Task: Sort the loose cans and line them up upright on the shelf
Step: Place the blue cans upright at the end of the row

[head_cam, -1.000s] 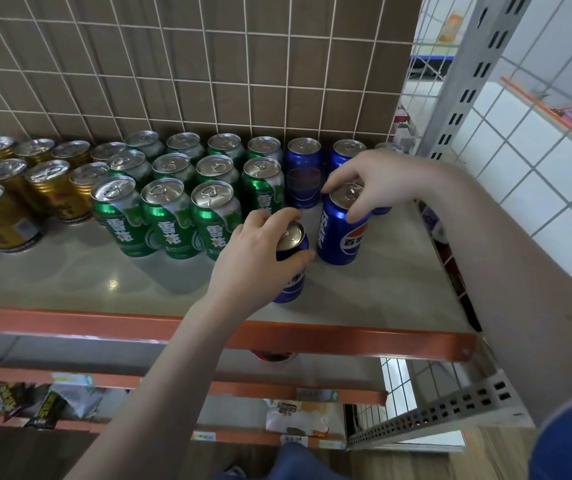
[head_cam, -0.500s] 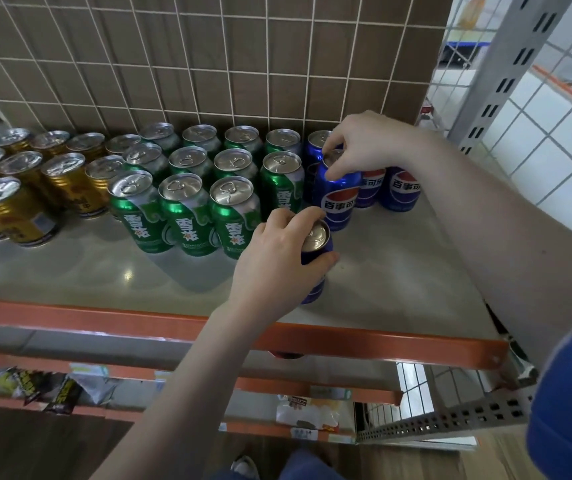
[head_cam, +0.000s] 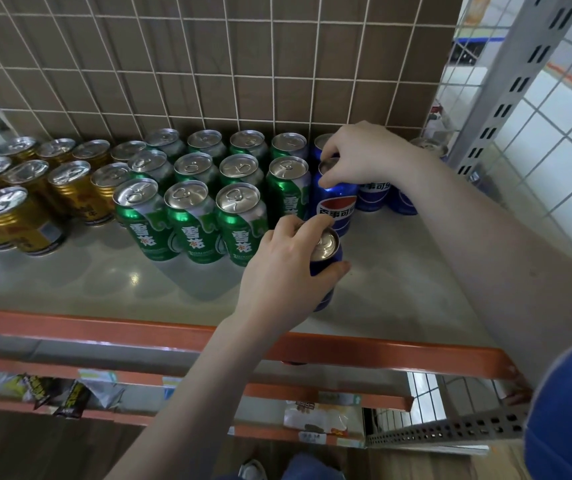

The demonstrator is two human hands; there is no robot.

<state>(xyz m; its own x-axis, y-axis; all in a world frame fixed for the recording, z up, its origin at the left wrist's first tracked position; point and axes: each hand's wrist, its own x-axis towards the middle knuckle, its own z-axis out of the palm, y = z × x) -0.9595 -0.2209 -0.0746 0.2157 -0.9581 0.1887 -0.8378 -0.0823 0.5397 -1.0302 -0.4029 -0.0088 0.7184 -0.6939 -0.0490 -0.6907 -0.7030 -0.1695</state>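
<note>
My left hand (head_cam: 288, 271) grips a blue Pepsi can (head_cam: 327, 263) by its top, upright near the front middle of the shelf (head_cam: 416, 289). My right hand (head_cam: 364, 157) holds the rim of a second blue can (head_cam: 334, 206) standing upright just right of the green rows. Further blue cans (head_cam: 372, 197) stand behind my right hand, partly hidden by it. Several green cans (head_cam: 194, 226) stand in rows at the centre. Gold cans (head_cam: 18, 220) stand in rows at the left.
A brown backing board behind white wire mesh (head_cam: 208, 64) closes the shelf's back. An orange front rail (head_cam: 104, 330) edges the shelf. A grey slotted upright (head_cam: 506, 84) and wire side panel stand at the right. Snack packets (head_cam: 56, 393) lie on lower shelves.
My right hand has carried its blue can from the shelf's middle back to beside the green rows and set it down. My left hand stays on its can, barely moved.
</note>
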